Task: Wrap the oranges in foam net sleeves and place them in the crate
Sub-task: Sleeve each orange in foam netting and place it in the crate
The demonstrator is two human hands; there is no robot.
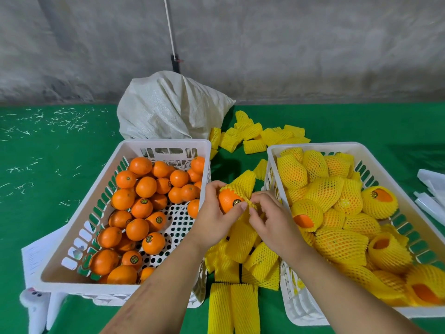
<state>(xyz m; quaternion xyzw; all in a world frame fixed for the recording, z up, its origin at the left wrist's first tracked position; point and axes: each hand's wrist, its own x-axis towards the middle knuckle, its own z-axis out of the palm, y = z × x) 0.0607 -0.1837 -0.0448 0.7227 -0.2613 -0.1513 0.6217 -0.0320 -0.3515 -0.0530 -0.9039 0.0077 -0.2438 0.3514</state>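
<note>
Between the two crates, my left hand (pixel 214 213) grips an orange (pixel 228 201) with a dark sticker. A yellow foam net sleeve (pixel 243 183) covers the orange's far half. My right hand (pixel 267 218) pinches the sleeve's near edge beside the sticker. The white crate on the left (pixel 166 143) holds several bare oranges (pixel 144 186). The white crate on the right (pixel 313 147) is filled with several sleeved oranges (pixel 325 191).
Loose yellow sleeves (pixel 240 256) lie between the crates under my hands, and more sleeves (pixel 262 136) lie behind them. A white woven sack (pixel 168 107) stands at the back. White sheets (pixel 431 191) sit at the right edge, papers (pixel 33 256) at the left. Green cloth (pixel 48 153) covers the table.
</note>
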